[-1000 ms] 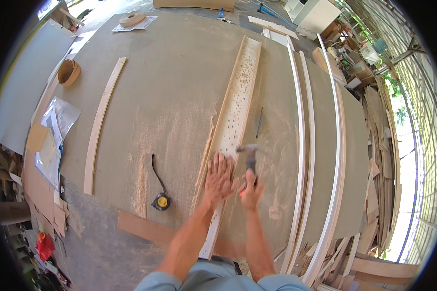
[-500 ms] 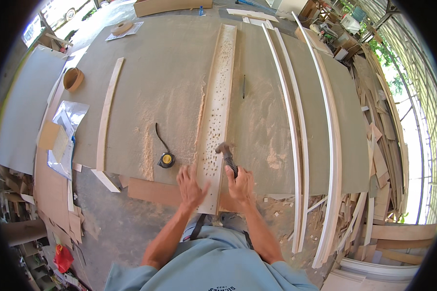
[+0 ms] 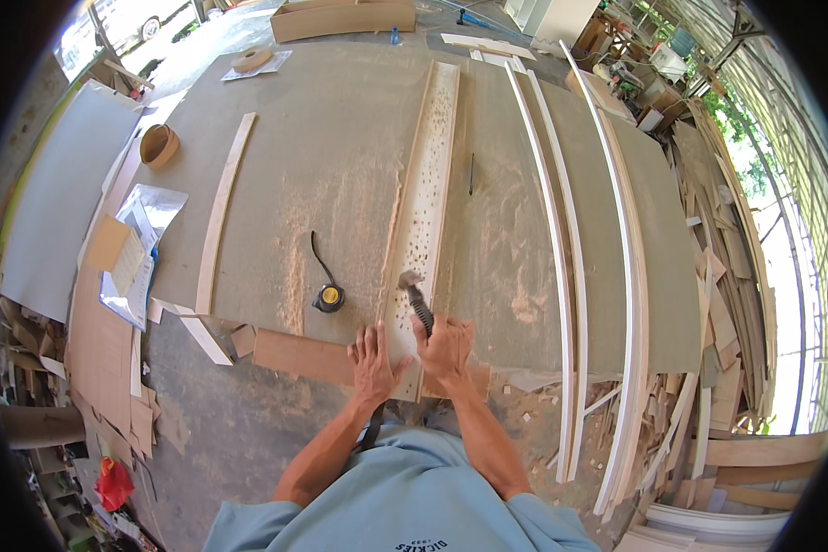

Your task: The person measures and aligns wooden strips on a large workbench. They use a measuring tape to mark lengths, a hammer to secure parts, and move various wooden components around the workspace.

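Note:
A long white board [image 3: 420,212] with raised edges runs away from me across the large grey-brown worktop, dotted with many small dark marks or bits. My right hand [image 3: 447,350] is closed round the dark handle of a hammer [image 3: 416,296], whose head is over the near part of the board. At the board's near left edge lies my left hand [image 3: 372,370], fingers stretched out flat and holding nothing. A tape measure [image 3: 328,296] with a black strap rests on the worktop, left of the board.
Sawdust [image 3: 294,267] is spread over the worktop [image 3: 340,120]. Long white strips [image 3: 552,221] lie to the right, a pale wooden strip [image 3: 223,216] to the left. A dark thin pencil-like stick [image 3: 472,175] is beside the board. Scrap wood [image 3: 722,248] is piled at far right.
My right hand and the hammer have shifted left, bringing the hammer's head further over the board. My left hand has settled at the board's left edge. The whole view has shifted slightly.

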Motion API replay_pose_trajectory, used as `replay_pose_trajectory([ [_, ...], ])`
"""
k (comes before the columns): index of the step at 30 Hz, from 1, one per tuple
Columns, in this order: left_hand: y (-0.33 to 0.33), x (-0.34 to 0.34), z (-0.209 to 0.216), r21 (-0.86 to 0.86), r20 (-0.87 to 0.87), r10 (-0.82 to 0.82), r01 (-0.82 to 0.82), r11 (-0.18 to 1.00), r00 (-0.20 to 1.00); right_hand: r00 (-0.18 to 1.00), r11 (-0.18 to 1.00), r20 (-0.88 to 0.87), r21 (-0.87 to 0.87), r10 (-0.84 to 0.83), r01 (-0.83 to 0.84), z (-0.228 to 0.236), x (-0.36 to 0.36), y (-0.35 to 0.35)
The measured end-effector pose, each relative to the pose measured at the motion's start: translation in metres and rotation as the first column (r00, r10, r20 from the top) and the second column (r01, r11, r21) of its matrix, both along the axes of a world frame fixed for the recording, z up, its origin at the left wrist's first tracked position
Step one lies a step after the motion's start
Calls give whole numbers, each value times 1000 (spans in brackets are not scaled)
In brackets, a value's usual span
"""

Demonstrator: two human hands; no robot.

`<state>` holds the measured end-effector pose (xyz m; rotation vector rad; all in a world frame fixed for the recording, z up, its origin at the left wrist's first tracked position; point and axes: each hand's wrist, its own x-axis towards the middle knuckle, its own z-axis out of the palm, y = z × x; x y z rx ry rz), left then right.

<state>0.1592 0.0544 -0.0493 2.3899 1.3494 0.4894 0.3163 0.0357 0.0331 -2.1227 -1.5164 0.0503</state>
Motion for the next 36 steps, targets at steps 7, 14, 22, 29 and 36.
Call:
replay_pose_trajectory([
  [7,-1,3,-3,6,-25,-6,7,1000,1000,998,999,62,-33,-23,25,-38,-2,-4],
  [14,5,-1,-9,-47,3,-30,30,998,1000,974,986,-173,59,-144,156,-15,-23,47],
  [22,10,-15,-37,12,9,-37,37,999,999,940,975,-272,144,205,-171,-52,-45,88],
  [29,2,-8,-19,-87,59,-2,7,996,998,942,923,-129,196,-311,331,-70,86,-92],
  [36,4,-8,-15,-59,44,8,-5,998,999,391,313,216,-321,-895,894,-38,267,-335],
])
